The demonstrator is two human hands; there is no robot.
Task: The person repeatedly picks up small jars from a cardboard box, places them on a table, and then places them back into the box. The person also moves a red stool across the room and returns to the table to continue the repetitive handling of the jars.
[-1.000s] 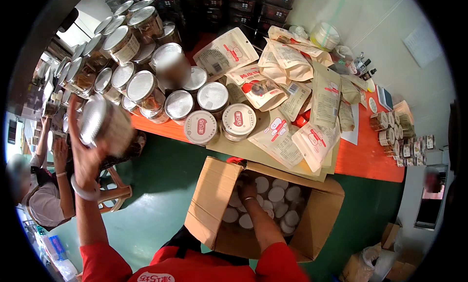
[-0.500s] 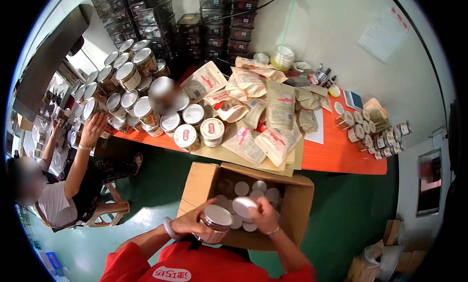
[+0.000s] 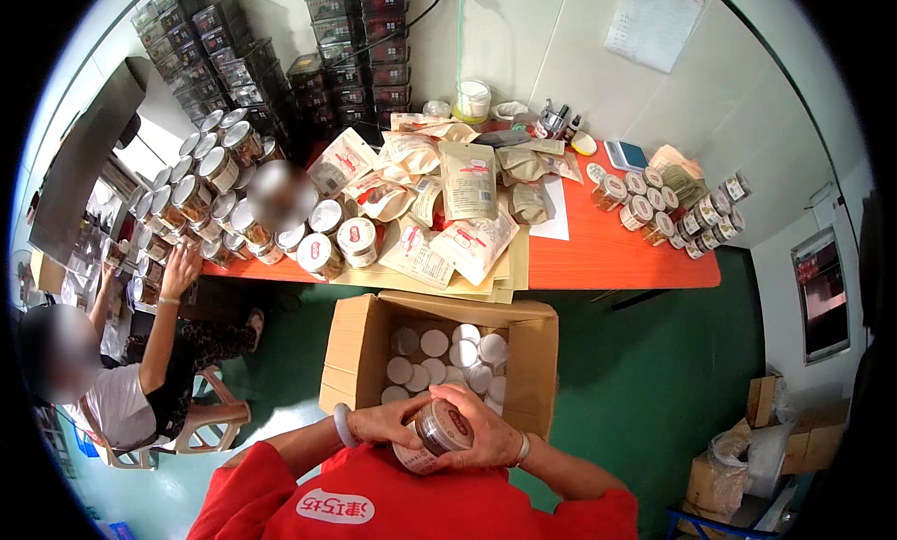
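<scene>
Close to my body I hold a clear jar (image 3: 418, 460) with a printed label, tilted. My left hand (image 3: 387, 422) is closed round its side. My right hand (image 3: 487, 433) wraps its other side near the top, on which a white lid (image 3: 451, 426) with a red mark sits. Just beyond my hands stands an open cardboard box (image 3: 533, 362), and many white round lids (image 3: 434, 343) lie loose in it. How firmly the lid sits on the jar I cannot tell.
An orange table (image 3: 645, 260) beyond the box carries pouches (image 3: 469, 180), silver-lidded jars (image 3: 220, 169), two white-lidded jars (image 3: 357, 242) and small jars (image 3: 636, 213). A co-worker (image 3: 121, 390) sits at the left, hand on the jars. Black boxes (image 3: 384, 49) are stacked behind.
The white lid in my right hand has come down onto the jar. My right hand has moved from above the box to the jar's side. The view has shifted right.
</scene>
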